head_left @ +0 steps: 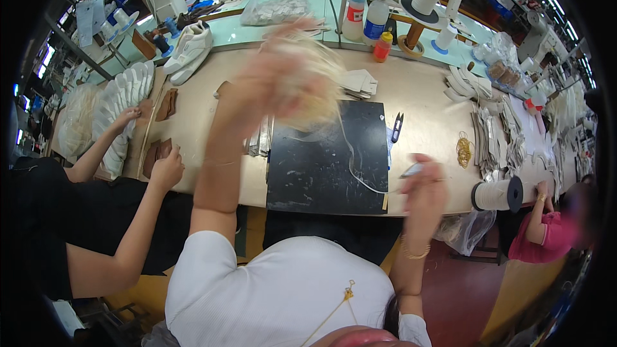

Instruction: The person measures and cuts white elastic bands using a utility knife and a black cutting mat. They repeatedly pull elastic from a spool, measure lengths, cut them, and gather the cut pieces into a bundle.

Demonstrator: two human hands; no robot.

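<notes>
My left hand (pixel 273 80) is raised over the far side of the black cutting mat (pixel 328 160), smeared by motion. It grips a loose bundle of pale cream cord (pixel 321 83), whose strands are also blurred. From the bundle a single white cord (pixel 351 157) hangs down across the mat and runs to my right hand (pixel 427 186). That hand is off the mat's right edge, fingers bent together on the cord. A small pale grey piece (pixel 412 170) shows at its fingertips, too blurred to name. Black thread snips (pixel 398 127) lie beside the mat.
White cut pieces (pixel 360 83) lie behind the mat. Bottles (pixel 382 47) stand farther back. To the right are a cord spool (pixel 498 194), yellow rubber bands (pixel 463 150) and stacked strips (pixel 488 135). At left, a co-worker's hands (pixel 168 167) hold brown pieces near a white shoe (pixel 189 51).
</notes>
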